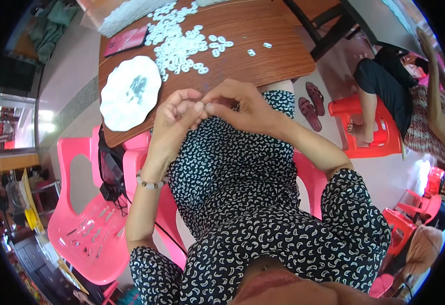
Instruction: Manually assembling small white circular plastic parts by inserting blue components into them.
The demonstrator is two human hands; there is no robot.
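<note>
Both hands meet just off the near edge of the table (263, 51), over the lap: the left hand (179, 114) and the right hand (237, 104) each close a narrow fingertip grip on one tiny white piece (205, 105), too small to make out in detail. By my reading the work is far from finished, with a big heap of small white ring-shaped pieces (179, 43) spread on the table, beside a white scalloped plate (130, 93) with only a few dark bits at its middle.
</note>
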